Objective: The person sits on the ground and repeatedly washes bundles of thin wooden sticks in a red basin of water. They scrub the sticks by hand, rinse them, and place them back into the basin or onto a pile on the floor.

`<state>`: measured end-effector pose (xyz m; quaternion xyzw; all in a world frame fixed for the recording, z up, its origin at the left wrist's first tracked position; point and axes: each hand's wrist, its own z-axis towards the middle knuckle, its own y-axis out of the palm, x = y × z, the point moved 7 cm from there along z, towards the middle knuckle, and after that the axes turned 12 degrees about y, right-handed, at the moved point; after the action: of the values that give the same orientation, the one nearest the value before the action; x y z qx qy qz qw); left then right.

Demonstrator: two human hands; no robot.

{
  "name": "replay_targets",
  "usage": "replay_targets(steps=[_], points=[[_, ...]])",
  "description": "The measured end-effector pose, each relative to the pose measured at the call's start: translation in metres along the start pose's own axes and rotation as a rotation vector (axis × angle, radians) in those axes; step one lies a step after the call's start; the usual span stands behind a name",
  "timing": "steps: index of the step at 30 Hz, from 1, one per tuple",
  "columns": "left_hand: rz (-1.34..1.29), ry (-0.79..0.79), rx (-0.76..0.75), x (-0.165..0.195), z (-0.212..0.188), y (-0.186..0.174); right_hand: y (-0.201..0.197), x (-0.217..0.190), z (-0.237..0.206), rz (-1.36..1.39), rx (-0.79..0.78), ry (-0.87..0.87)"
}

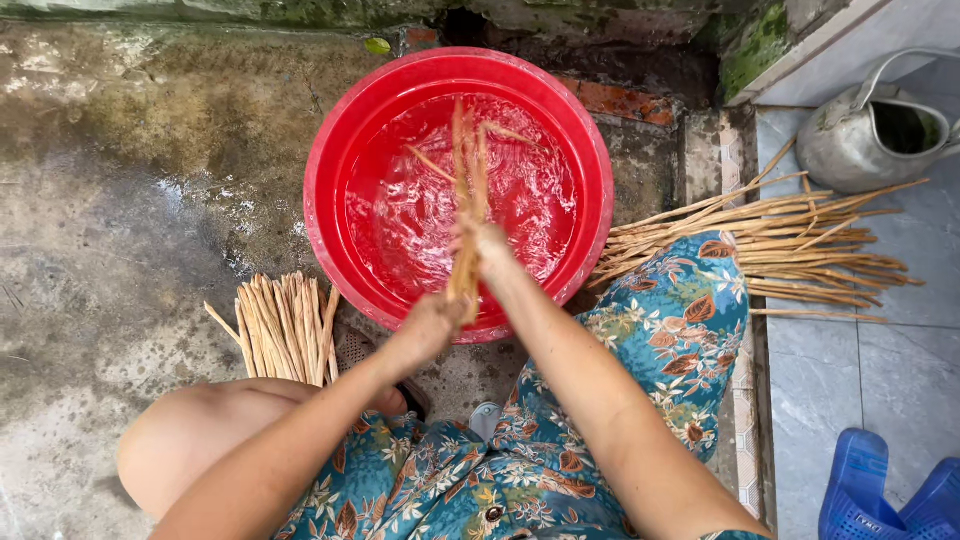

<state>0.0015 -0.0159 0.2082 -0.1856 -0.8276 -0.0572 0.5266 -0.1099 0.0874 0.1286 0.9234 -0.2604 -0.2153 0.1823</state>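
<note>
A bundle of thin brown sticks [468,160] is held over a red plastic basin [330,160] full of rippling water. My left hand [432,325] grips the bundle's near end at the basin's front rim. Further up the same bundle, my right hand [486,247] is closed around it above the water. The far tips of the sticks fan out over the middle of the basin.
A pile of sticks [283,328] lies on the wet concrete left of the basin. A longer pile [780,245] lies to the right on the tiled step. A metal watering can [880,125] stands at top right, a blue plastic stool [885,495] at bottom right.
</note>
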Motion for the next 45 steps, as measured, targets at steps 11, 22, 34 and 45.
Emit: replay_targets(steps=[11, 22, 34, 45], points=[[0.193, -0.060, 0.043, 0.060, -0.027, -0.084, -0.097, -0.074, 0.048, 0.281, 0.157, -0.216], [-0.081, -0.181, 0.094, 0.005, 0.011, -0.030, 0.045, 0.031, -0.027, -0.274, -0.299, 0.016], [0.257, 0.116, 0.199, 0.095, -0.048, -0.137, -0.120, -0.075, 0.070, 0.379, 0.131, -0.190], [0.477, 0.012, 0.100, -0.014, 0.032, -0.067, 0.061, 0.054, -0.038, -0.373, -0.429, 0.022]])
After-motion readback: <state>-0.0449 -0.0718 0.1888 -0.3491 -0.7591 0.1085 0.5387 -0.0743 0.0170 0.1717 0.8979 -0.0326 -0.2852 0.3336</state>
